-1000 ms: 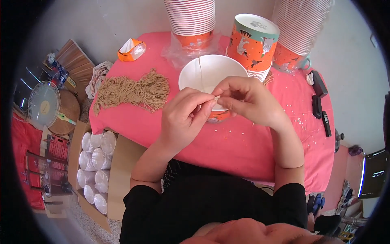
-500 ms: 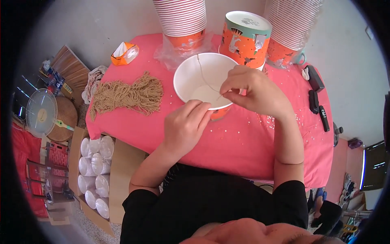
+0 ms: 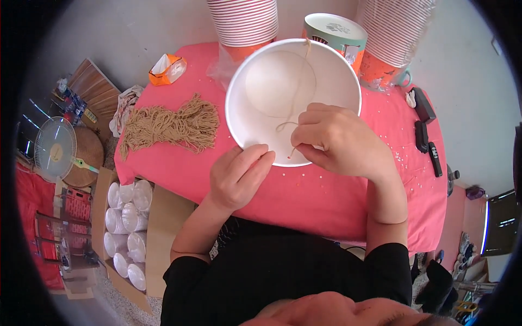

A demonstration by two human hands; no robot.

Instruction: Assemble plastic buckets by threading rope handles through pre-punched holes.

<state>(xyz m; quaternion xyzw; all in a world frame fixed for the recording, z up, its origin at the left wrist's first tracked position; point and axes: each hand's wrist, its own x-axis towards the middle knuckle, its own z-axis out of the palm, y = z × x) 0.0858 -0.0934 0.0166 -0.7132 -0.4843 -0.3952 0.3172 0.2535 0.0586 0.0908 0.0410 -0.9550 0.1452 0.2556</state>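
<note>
“Where printing shows, can you read it?”

“Too blurred. It's a dark printed mark point(image 3: 336, 26) on the pale base of an upturned green-and-orange round paper bucket point(image 3: 352, 45), beyond the right hand.”

“And the grip?”

“The right hand point(image 3: 338, 140) pinches a thin tan string point(image 3: 298, 89) between thumb and forefinger. A short end pokes out below the fingertips with a small reddish bit at its tip, perhaps a knot or a bead; it's too small to say. Away from the grip, the string makes a small loop, then runs up to the far rim.”

“Of what?”

“A round white-lined paper bucket point(image 3: 254, 124), its mouth tipped toward the person. The left hand point(image 3: 241, 178) has its thumb and fingertips closed on the near rim, left of the right hand's pinch.”

“What's around?”

“Left of the grip, a bundle of tan string point(image 3: 169, 125) lies on a pink tablecloth point(image 3: 326, 209). Past that, an orange-and-white soft packet point(image 3: 167, 69). Beyond the tipped bucket stand two tall stacks of white-rimmed paper buckets point(image 3: 243, 23). The tipped bucket covers part of the nearer stack and the upturned one.”
</note>
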